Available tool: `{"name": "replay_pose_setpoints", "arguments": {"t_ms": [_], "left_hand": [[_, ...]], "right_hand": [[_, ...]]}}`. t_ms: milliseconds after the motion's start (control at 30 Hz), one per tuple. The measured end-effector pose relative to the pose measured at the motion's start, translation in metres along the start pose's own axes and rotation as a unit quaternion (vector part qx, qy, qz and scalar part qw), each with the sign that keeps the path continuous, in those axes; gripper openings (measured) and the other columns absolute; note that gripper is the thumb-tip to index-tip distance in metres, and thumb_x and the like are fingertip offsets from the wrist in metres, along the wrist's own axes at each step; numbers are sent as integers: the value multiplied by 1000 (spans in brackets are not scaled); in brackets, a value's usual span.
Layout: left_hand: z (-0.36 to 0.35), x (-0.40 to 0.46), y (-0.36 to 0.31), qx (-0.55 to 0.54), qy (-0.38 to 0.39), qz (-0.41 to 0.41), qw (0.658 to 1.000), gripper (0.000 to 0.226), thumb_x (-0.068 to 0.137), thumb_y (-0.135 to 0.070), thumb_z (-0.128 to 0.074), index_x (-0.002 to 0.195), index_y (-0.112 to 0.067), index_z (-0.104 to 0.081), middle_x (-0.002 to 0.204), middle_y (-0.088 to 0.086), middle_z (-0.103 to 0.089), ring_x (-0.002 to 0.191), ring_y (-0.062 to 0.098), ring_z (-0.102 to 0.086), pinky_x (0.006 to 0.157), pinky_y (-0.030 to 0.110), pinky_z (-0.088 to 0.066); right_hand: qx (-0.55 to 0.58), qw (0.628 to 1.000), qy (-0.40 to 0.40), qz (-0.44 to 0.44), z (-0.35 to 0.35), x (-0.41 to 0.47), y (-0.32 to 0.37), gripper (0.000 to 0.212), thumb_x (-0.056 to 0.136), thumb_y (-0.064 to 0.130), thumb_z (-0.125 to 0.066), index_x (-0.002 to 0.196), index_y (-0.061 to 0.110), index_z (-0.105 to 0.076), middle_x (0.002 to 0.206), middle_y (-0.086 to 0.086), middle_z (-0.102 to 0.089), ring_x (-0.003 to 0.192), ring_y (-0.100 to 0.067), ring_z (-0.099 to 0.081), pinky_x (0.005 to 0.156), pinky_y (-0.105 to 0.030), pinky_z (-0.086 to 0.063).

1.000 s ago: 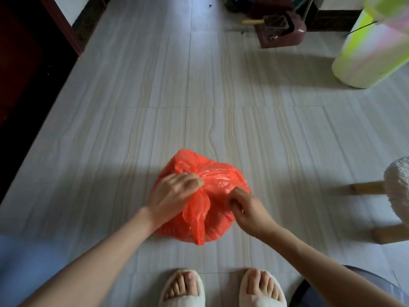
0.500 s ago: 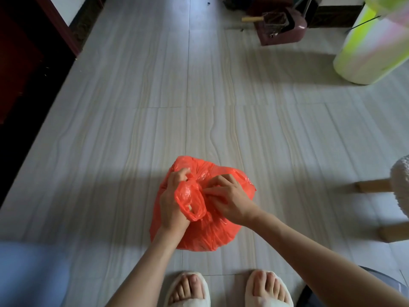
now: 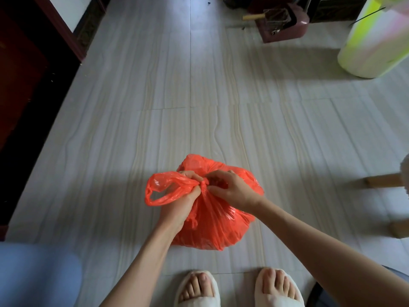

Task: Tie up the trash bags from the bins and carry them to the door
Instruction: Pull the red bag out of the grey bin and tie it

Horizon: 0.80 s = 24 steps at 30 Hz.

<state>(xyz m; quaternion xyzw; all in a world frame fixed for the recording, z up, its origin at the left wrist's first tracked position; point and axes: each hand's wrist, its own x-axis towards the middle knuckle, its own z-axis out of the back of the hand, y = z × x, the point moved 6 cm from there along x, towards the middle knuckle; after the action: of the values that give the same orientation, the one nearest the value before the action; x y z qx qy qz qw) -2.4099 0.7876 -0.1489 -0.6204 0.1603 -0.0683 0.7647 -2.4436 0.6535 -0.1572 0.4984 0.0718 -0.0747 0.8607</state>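
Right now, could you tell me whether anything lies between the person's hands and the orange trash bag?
Nothing visible does. The left hand already grips the gathered handle of the orange trash bag, and the right hand pinches the plastic at the neck. The bag sits on the tile floor.

Trash bag [image 3: 212, 220]: thin orange plastic, glossy, crinkling into fine folds. Floor tiles [image 3: 221, 96]: smooth, showing a soft sheen. Stool legs [image 3: 382, 181]: bare wood, matt. Slippers [image 3: 197, 303]: white, looking cloth-like.

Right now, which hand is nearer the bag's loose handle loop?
Left. The left hand grips the loop at its base; the right hand pinches the knot beside it.
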Motion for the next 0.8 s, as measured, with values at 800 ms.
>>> {"name": "replay_pose_setpoints", "arguments": {"t_ms": [800], "left_hand": [[11,54,14,444,-69,170,877,39,96,-27,-32,110,-3,-60,115,25,-61,110,42,-55,90,41,-44]], "right_hand": [[-328,896,-8,299,5,6,25,20,74,22,-44,56,13,-45,49,-4,-52,51,-25,-51,49,-28,-40]]}}
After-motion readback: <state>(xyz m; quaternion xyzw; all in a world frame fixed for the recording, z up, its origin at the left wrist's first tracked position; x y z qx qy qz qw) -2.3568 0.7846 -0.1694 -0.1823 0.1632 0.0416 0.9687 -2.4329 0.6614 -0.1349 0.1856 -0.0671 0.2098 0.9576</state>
